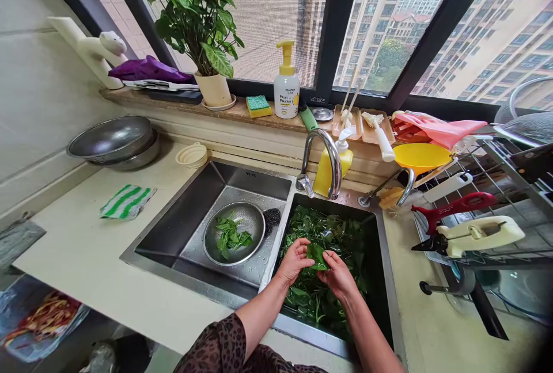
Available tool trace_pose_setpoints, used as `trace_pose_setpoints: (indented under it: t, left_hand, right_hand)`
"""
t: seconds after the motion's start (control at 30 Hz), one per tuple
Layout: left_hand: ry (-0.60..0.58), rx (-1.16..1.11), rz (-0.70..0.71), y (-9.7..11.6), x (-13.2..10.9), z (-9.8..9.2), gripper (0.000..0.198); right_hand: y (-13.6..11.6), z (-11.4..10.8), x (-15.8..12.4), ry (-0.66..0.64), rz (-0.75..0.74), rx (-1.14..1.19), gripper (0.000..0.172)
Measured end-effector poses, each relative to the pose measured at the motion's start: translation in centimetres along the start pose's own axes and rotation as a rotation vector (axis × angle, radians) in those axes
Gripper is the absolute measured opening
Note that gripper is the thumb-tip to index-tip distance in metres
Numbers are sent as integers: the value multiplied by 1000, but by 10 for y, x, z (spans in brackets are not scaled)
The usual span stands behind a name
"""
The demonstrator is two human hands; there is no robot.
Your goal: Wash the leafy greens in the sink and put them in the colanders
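Between my two hands a green leaf (317, 256) is stretched out above the right sink basin (380, 281). My left hand (295, 261) pinches its left edge, and my right hand (339, 274) grips its right side with thumb and fingers. Below them, many leafy greens (311, 301) float in water that fills the basin. In the left basin (168, 240) stands a round metal colander (254, 232) with a small bunch of leafy greens (232, 235) in it. A dark scrubbing pad (272, 219) lies beside the colander.
The curved faucet (334, 160) rises behind the basins, near a yellow soap bottle (330, 171). Right of the sink, a dish rack (479, 160) carries red-handled scissors (453, 212). A striped cloth (127, 201) and metal bowls (112, 140) sit on the left counter.
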State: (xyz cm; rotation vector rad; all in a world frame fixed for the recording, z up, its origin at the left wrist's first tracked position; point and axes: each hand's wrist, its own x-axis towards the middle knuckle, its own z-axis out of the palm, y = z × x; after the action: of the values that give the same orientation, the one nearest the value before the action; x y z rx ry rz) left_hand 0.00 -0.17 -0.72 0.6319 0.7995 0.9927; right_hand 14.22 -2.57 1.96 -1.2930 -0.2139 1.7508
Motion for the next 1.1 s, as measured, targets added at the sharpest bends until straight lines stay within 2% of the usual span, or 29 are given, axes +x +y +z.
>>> trace_pose_setpoints:
  t: [0.17, 0.3, 0.4, 0.53, 0.87, 1.1]
  left_hand:
    - [-12, -5, -43, 0, 0, -1, 47]
    - [-8, 10, -62, 4, -2, 2, 43]
    - [15, 46, -85, 7, -3, 5, 37]
    - [106, 83, -54, 10, -3, 6, 33]
    - [148, 144, -76, 11, -2, 7, 23]
    - [127, 237, -23, 10, 0, 6, 28]
  right_hand:
    - [-1, 0, -3, -56, -55, -55, 32]
    - [-1, 0, -2, -4, -89, -161, 39]
    - [0, -1, 2, 21, -187, -310, 38]
    - [0, -2, 3, 13, -324, -496, 34]
    - [-7, -8, 0, -52, -303, -544, 31]
    - [-13, -10, 2, -1, -430, -765, 29]
